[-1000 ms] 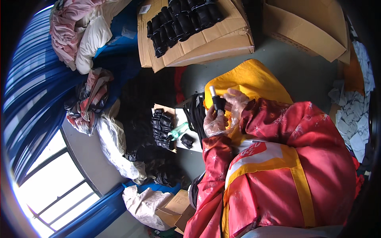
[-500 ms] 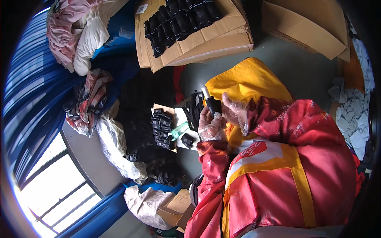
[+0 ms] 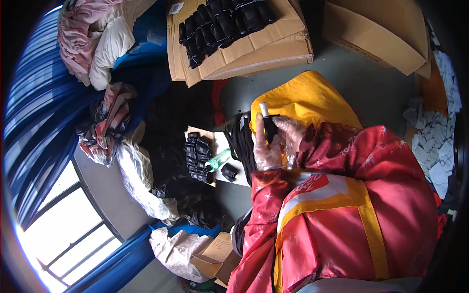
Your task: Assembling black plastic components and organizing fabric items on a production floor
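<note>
Both my hands wear thin clear plastic gloves and meet in front of the yellow cloth. Between them is a black fabric roll [image 3: 270, 128] on a white rod [image 3: 264, 108], whose end sticks out at the top. My left hand [image 3: 266, 154] grips the roll from below, its index finger stretched up along the side. The right hand [image 3: 292, 133] closes on the roll from the other side, its fingertips partly hidden. Long black strips [image 3: 240, 139] hang just left of my hands. Beside them lie a translucent green cylinder [image 3: 220, 159] and a single black roll [image 3: 229, 172].
Several small black rolls [image 3: 198, 156] sit in rows on a board. More black rolls [image 3: 224, 24] cover a cardboard box [image 3: 278, 49] at the far side. An open carton [image 3: 376, 34] stands far right. Blue curtains [image 3: 44, 112] and plastic-wrapped bundles [image 3: 139, 171] line the left.
My hands have drawn together, the left moving slightly right. The rod with the black roll has shifted right and stands more upright; the right hand now closes around the roll.
</note>
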`<state>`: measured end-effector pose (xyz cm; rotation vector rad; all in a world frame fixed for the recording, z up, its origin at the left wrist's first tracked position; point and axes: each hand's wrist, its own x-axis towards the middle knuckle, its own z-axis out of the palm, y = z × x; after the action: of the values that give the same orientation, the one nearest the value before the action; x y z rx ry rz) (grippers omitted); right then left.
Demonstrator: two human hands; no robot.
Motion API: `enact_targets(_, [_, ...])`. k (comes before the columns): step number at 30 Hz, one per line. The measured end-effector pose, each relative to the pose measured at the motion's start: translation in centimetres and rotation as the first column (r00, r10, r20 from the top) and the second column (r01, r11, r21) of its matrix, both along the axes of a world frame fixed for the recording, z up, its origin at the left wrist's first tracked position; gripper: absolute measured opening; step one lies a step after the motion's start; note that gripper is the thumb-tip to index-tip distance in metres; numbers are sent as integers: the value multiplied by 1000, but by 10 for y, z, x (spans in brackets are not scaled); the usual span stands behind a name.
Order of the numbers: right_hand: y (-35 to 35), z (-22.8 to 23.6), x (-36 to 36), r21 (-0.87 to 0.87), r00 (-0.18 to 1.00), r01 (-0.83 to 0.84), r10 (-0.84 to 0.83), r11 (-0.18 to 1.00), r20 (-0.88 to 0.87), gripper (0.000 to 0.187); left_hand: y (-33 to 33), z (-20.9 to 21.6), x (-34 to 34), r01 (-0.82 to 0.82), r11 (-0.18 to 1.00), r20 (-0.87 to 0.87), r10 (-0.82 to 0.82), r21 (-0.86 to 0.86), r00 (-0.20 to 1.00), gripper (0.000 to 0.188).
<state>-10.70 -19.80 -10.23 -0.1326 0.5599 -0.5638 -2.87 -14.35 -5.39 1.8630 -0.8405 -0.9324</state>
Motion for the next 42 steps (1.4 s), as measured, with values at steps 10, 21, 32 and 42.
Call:
enact_targets(10, [14, -36, 9, 129, 957, 98, -58, 987, -283, 27, 29, -77, 14, 279, 867, 419, -453, 413, 787, 57])
enact_targets(21, [-21, -57, -4, 368, 964, 249, -195, 896, -179, 14, 30, -48, -7, 412, 867, 537, -497, 279, 682, 64])
enact_targets(32, [-11, -52, 8, 428, 954, 266, -172, 864, -246, 18, 29, -36, -11, 265, 805, 429, -525, 531, 735, 53])
enact_targets(42, [-111, -107, -37, 90, 932, 256, -221, 962, -285, 17, 176, -6, 43, -18, 911, 581, -248, 412, 775, 70])
